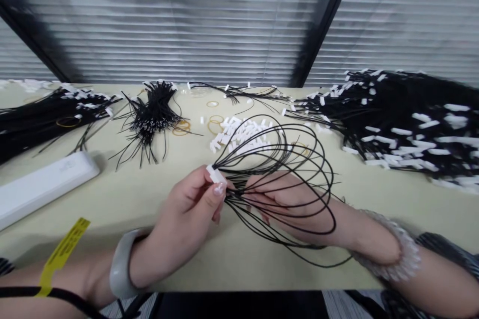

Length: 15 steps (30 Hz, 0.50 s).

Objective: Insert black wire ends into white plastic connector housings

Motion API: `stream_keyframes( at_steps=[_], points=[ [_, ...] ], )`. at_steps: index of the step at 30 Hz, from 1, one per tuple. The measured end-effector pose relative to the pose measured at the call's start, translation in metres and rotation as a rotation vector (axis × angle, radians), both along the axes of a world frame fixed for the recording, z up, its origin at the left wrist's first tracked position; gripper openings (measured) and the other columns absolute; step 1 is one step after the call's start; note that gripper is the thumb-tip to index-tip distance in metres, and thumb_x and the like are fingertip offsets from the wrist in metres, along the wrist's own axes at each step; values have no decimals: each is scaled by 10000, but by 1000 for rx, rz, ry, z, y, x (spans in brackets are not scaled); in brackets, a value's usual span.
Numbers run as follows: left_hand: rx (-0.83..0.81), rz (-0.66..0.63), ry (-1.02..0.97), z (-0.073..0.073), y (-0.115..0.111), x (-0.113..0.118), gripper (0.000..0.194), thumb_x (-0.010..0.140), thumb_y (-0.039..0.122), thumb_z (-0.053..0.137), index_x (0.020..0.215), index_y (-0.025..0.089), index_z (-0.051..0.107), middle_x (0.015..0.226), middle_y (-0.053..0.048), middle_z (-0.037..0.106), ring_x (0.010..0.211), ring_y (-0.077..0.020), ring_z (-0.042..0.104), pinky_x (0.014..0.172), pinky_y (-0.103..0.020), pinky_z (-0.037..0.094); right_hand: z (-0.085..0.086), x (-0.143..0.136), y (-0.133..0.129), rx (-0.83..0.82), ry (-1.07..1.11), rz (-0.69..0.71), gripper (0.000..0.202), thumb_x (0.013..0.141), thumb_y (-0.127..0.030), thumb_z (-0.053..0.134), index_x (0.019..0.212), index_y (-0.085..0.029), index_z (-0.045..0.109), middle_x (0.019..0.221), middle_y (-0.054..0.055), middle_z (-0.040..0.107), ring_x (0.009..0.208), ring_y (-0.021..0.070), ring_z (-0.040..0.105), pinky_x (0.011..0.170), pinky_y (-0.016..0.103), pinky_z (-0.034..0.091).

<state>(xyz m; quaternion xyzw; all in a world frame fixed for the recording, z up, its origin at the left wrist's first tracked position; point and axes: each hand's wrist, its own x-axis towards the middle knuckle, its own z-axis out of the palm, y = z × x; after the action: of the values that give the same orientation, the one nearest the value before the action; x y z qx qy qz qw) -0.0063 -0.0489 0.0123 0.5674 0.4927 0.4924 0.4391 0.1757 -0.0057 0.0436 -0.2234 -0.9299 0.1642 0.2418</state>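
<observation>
One white connector (217,175), above the table's (164,239) middle, pinched between my left hand's (187,209) thumb and fingers. One spray of looped black wires (288,159), fanning from it; my right hand (284,197) grasps the strands beside it. Beyond: one heap of loose white connectors (245,134); right, one large dark wire pile (396,114).

A white connector (217,175) tilts above the table (239,271), thin black wires (235,194) spreading beside it in open loops.

Connectors (245,134) lie between wire piles (22,117) (407,119) (rubber bands (181,128) nearby)
</observation>
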Motion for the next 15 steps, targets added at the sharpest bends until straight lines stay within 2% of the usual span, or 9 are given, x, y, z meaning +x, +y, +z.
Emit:
stream_keyframes(
  at_steps=[3, 8, 10, 15],
  points=[
    [-46, -4, -49, 2, 0, 2, 162, 854, 283, 471, 747, 167, 507, 580, 55, 457, 434, -58, 454, 406, -169, 379, 3, 0, 0, 72, 26, 111, 298, 856, -98, 345, 734, -196, 599, 672, 32, 630, 632, 103, 563, 664, 210, 502],
    [-163, -65, -265, 1, 1, 4, 204, 829, 359, 521, 773, 163, 507, 639, 63, 475, 341, -22, 453, 328, -143, 368, -1, 1, 3, 37, -6, 106, 257, 870, -129, 389, 768, -183, 618, 710, 46, 655, 684, 114, 595, 689, 219, 500],
    [-190, -85, -315, 0, 1, 4, 215, 812, 365, 551, 767, 159, 510, 645, 65, 482, 337, -18, 463, 323, -134, 369, -5, 3, 3, -65, -27, 77, 219, 867, -184, 429, 761, -200, 619, 716, 46, 661, 711, 128, 601, 700, 244, 500],
    [-224, -123, -359, 0, 1, 2, 207, 822, 353, 550, 759, 161, 509, 647, 69, 511, 343, -7, 477, 335, -111, 365, -9, 0, 2, -538, 0, 89, 170, 860, -207, 442, 820, -183, 606, 808, 38, 645, 753, 112, 576, 713, 233, 478]
  ],
)
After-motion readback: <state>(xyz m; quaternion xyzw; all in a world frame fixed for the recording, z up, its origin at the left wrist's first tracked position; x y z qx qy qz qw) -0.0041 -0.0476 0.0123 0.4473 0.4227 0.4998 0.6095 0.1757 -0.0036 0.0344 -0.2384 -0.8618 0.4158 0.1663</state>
